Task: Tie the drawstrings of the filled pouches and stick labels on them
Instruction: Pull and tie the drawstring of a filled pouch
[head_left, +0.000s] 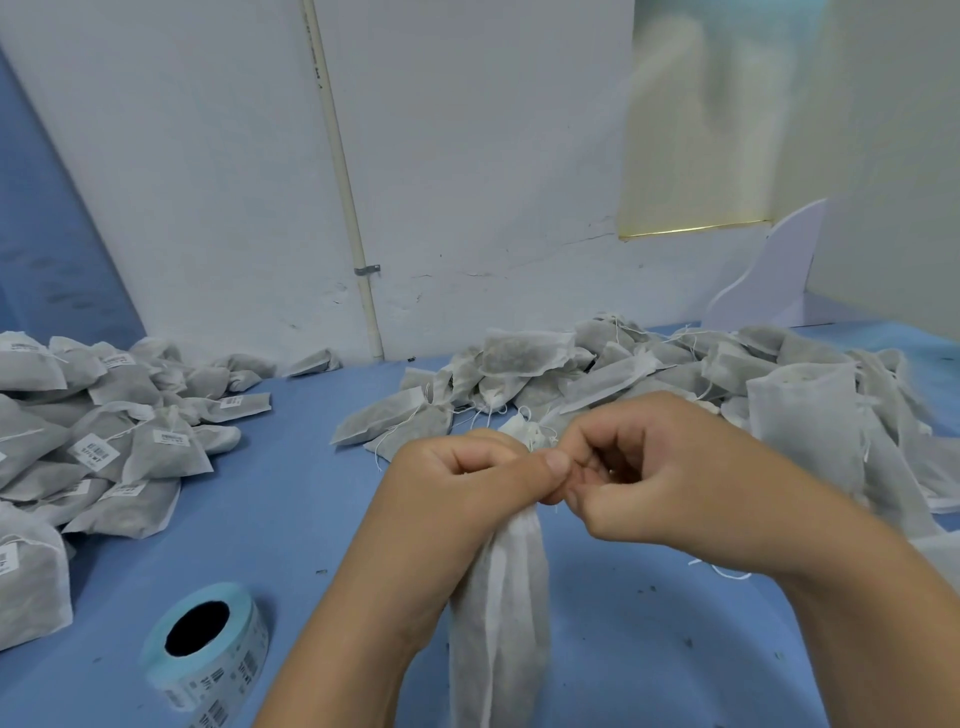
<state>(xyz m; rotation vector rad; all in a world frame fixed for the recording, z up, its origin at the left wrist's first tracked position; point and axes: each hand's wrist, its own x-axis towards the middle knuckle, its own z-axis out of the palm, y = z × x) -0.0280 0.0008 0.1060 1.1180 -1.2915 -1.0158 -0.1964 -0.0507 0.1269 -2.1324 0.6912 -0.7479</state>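
A white fabric pouch (501, 618) hangs upright in front of me, its neck bunched between both hands. My left hand (462, 483) grips the gathered neck, thumb pressed toward the right hand. My right hand (654, 478) has curled fingers that pinch the thin white drawstring (532, 434) at the pouch's top. The knot itself is hidden behind my fingers. A roll of barcode labels (208, 652) on a light blue core lies at the lower left of the blue table (291, 499).
A heap of labelled pouches (98, 441) covers the left of the table. Another heap of unlabelled pouches (649, 374) with loose strings spreads across the back right. A white wall with a pipe (343, 171) stands behind. Dark crumbs dot the tabletop near me.
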